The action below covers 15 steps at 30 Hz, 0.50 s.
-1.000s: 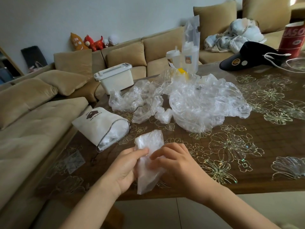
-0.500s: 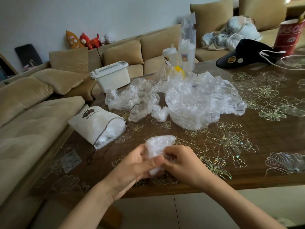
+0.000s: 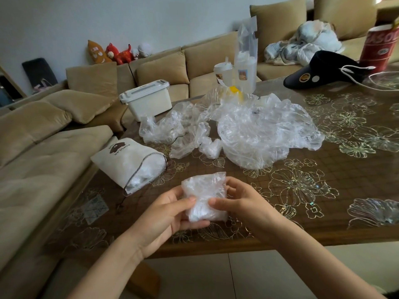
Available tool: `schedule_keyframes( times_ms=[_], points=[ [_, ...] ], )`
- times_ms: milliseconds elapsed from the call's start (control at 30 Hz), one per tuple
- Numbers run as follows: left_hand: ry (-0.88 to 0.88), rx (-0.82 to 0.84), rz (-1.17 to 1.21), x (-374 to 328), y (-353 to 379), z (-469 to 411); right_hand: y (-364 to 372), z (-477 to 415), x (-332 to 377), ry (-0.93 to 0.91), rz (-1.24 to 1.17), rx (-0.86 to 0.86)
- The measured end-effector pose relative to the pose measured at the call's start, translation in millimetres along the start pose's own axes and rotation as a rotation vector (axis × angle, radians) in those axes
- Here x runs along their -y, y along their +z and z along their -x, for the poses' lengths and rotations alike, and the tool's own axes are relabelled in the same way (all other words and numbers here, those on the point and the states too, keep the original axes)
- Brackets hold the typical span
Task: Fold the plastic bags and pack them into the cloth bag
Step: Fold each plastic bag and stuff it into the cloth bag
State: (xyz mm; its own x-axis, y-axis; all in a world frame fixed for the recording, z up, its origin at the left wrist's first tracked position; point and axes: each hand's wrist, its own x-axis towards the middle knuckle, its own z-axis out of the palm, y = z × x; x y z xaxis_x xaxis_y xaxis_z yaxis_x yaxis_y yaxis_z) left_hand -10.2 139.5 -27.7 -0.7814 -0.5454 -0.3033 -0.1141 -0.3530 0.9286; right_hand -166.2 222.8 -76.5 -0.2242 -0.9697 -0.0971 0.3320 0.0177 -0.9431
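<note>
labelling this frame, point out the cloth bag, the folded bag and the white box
cloth bag (image 3: 114, 167), head view, its plain white side
folded bag (image 3: 204, 188), head view, its crinkled middle
white box (image 3: 149, 106), head view, its front wall

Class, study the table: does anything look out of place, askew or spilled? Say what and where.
The cloth bag lies on its side at the left edge of the table, mouth gaping, white plastic bulging out. Unfolded plastic bags sprawl crumpled mid-table. The folded bag between left hand and right hand looks tidy.
</note>
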Motion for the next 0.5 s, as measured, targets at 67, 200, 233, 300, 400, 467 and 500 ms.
schedule_keyframes(
  times_ms=[67,200,233,300,400,467,500],
  points=[
    [0.0,-0.023,-0.029,1.2,1.1,-0.4,0.6,-2.4,-4.3,-0.002,-0.051,-0.006],
    [-0.009,-0.059,-0.106,4.3,1.7,-0.6,1.4,-2.7,-2.7,-0.029,-0.137,0.02],
    [-0.006,-0.072,-0.111,5.3,1.8,-0.3,2.1,-1.4,-1.1,-0.029,-0.154,0.02],
    [0.023,-0.107,-0.104,6.5,3.0,-0.1,2.9,-0.8,-0.6,-0.022,-0.193,0.025],
    [0.104,-0.187,-0.097,7.5,5.8,-1.3,4.2,-1.6,-2.7,-0.009,-0.23,0.044],
    [0.147,-0.243,-0.076,7.5,7.2,-3.3,5.2,-1.9,-4.1,-0.007,-0.225,0.053],
    [0.159,-0.266,-0.061,7.3,7.7,-3.8,5.5,-1.6,-3.6,-0.008,-0.215,0.055]
  ],
)
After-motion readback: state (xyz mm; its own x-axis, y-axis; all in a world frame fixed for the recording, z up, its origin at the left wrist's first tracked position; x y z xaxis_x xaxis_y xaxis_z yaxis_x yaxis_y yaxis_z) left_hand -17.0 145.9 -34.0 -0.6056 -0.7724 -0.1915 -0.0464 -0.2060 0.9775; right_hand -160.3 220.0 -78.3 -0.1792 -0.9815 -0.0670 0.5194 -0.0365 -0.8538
